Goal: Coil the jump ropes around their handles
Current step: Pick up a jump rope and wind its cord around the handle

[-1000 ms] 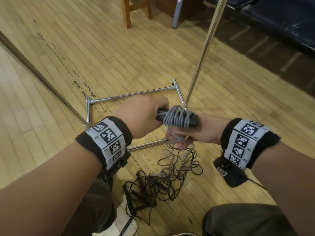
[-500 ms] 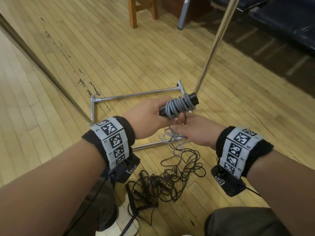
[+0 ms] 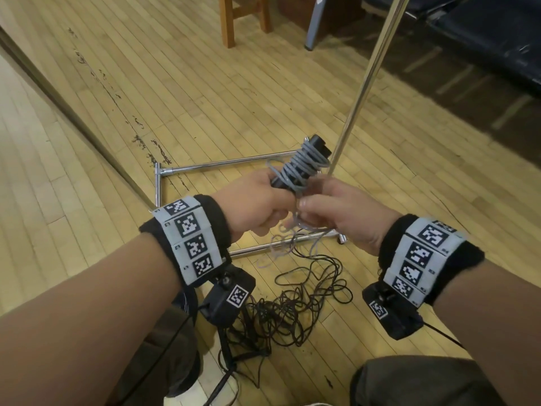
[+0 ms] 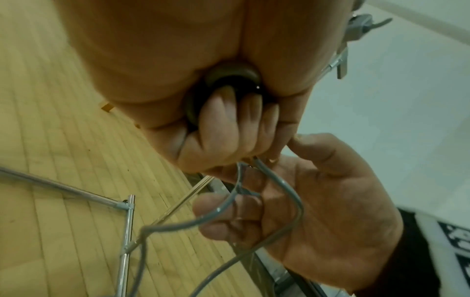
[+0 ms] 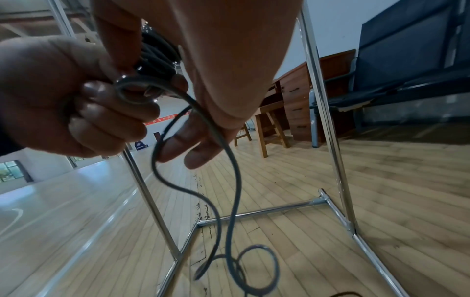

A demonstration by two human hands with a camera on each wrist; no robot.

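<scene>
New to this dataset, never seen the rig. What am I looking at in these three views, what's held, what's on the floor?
No robot here: a person works with bare hands, wearing wristbands with printed markers and a small camera under each wrist. The big view comes from a head camera looking down; the other two look along each hand.

The left hand grips the black handles, which already carry turns of the grey rope. The right hand pinches the loose grey rope, whose slack hangs down to the wooden floor.

On the floor lie a tangled black rope and a chrome rack.
</scene>
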